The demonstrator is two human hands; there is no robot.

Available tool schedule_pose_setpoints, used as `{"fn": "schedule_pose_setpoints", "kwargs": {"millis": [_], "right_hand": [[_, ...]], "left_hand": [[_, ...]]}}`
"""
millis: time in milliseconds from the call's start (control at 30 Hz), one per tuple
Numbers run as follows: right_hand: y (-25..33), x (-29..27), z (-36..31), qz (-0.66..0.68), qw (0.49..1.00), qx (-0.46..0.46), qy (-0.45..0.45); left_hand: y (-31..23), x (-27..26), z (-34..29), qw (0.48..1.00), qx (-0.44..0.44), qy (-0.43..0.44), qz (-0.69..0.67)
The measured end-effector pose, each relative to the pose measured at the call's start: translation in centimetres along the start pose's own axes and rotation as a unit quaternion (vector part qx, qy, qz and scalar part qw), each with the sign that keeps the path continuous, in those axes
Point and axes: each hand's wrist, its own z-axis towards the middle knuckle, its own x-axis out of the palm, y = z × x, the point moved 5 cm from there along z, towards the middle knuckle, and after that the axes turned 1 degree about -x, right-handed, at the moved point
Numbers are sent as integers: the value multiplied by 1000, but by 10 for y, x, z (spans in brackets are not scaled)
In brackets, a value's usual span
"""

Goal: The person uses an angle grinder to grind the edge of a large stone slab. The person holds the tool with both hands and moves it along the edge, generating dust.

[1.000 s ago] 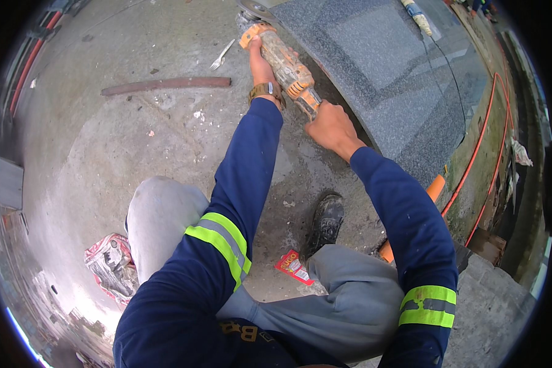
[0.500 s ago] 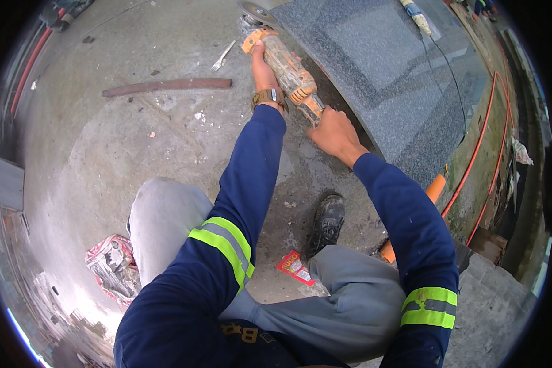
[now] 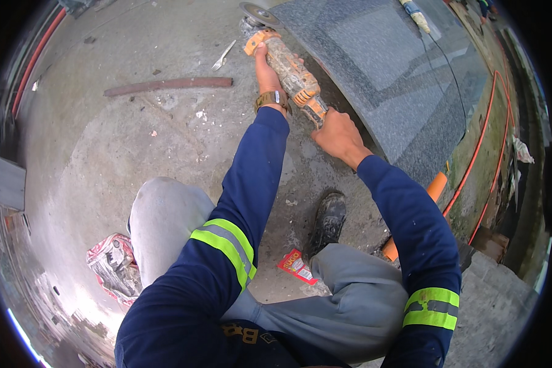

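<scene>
A worn orange angle grinder (image 3: 293,72), smeared with pale dust, is held in both my hands. My left hand (image 3: 267,72) wraps around its front body just behind the head, the thumb on the orange collar. My right hand (image 3: 342,136) grips the rear end of the grinder, its fingers partly hidden. The round disc (image 3: 257,13) sits at the far end, near the upper left corner of a grey speckled stone slab (image 3: 380,101). Whether the disc touches the slab's edge I cannot tell.
Another power tool (image 3: 416,16) with a black cord lies on the slab. A brown strip (image 3: 168,86) and a white plastic fork (image 3: 224,55) lie on the concrete. Orange hose (image 3: 481,150) runs along the right. Near my legs are a red packet (image 3: 297,266) and a crumpled bag (image 3: 113,267).
The grinder and both hands have shifted very slightly right and down in the view, and the floor with them. My grip is unchanged. A dark shape at the top left edge has moved.
</scene>
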Motion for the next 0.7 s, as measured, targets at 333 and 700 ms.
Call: {"fn": "schedule_pose_setpoints", "kwargs": {"millis": [333,700], "right_hand": [[-2,0,-5,5,1000,-8,-1],[1,-1,5,5,1000,-11,-6]], "left_hand": [[2,1,-5,1000,-1,-1,8],[0,0,7,1000,-7,11,2]]}}
